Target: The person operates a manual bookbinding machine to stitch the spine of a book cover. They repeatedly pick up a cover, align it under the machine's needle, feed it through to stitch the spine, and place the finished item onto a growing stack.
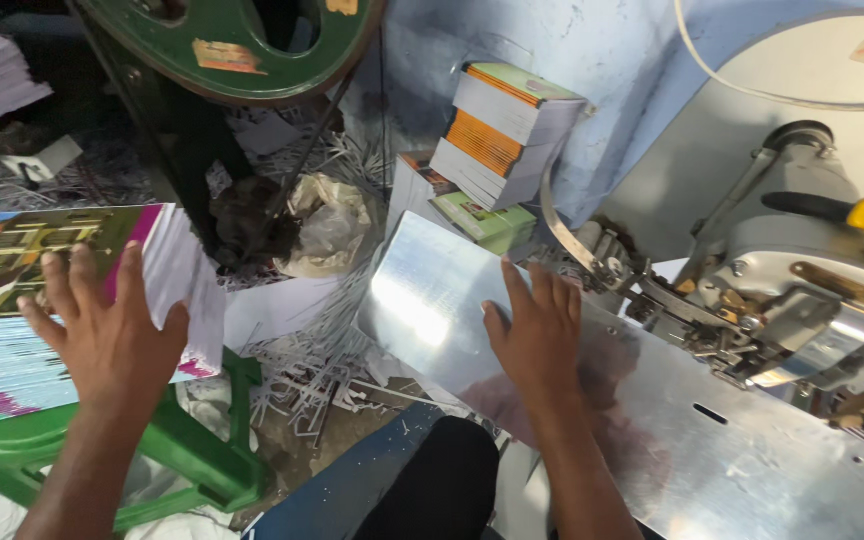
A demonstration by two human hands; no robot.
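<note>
My left hand (102,330) lies on top of a stack of booklets with colourful covers (12,250), its thumb hooked over the white page edges of the top booklet (187,270). The stack rests on a green plastic stool (202,460) at the left. My right hand (537,330) lies flat, fingers spread, on the shiny metal table (432,300) of a stapling machine and holds nothing. The machine's head (802,290) stands to the right of that hand.
Finished booklets with orange and green spines (502,130) are piled against the blue wall behind the metal table. A green wheel (242,50) of another machine is at the top. Paper trimmings (322,380) litter the floor. A crumpled plastic bag (327,225) lies in the middle.
</note>
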